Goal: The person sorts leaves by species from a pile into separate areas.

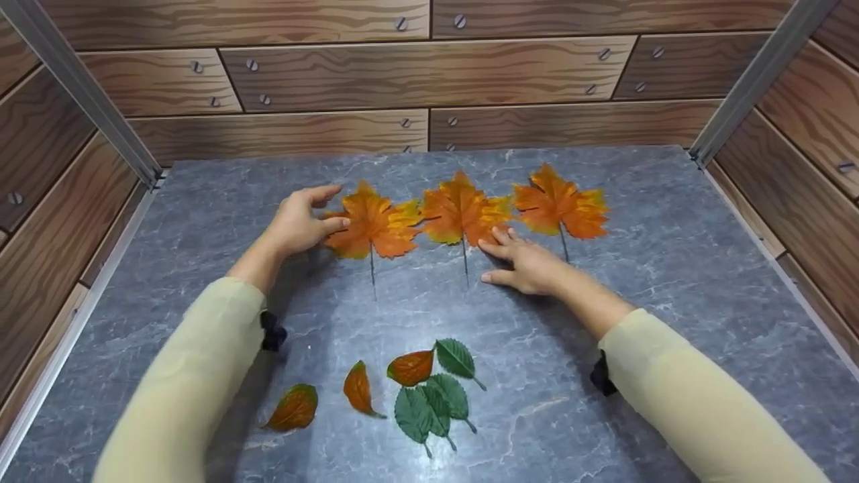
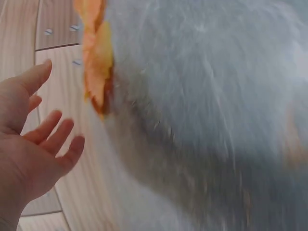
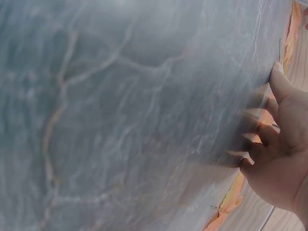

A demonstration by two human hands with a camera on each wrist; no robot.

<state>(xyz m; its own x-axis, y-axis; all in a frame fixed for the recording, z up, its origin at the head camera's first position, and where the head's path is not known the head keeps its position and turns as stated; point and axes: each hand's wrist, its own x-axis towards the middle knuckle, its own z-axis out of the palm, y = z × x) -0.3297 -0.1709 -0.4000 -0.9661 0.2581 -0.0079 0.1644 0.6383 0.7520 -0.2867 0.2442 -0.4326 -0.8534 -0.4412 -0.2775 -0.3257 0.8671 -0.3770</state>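
Three orange-yellow artificial maple leaves lie in a row at the back: a left one [image 1: 371, 225], a middle one [image 1: 460, 208] and a right one [image 1: 560, 204], stems toward the front. My left hand [image 1: 305, 218] is beside the left leaf; its thumb overlaps that leaf's edge in the head view. In the left wrist view the left hand [image 2: 36, 144] has spread fingers and holds nothing. My right hand [image 1: 527, 265] is fingers-outstretched at the lower right edge of the middle leaf. The right wrist view shows this hand [image 3: 284, 139] with fingertips down at the surface.
Nearer the front lie several green leaves [image 1: 413, 412] in an overlapping cluster, with a brown-orange leaf [image 1: 411, 368] touching it. Two more brown-orange leaves, a curled one [image 1: 359, 389] and a wider one [image 1: 294, 408], lie leftward. Wood-patterned panels [image 1: 429, 74] enclose the grey marbled table [image 1: 201, 201].
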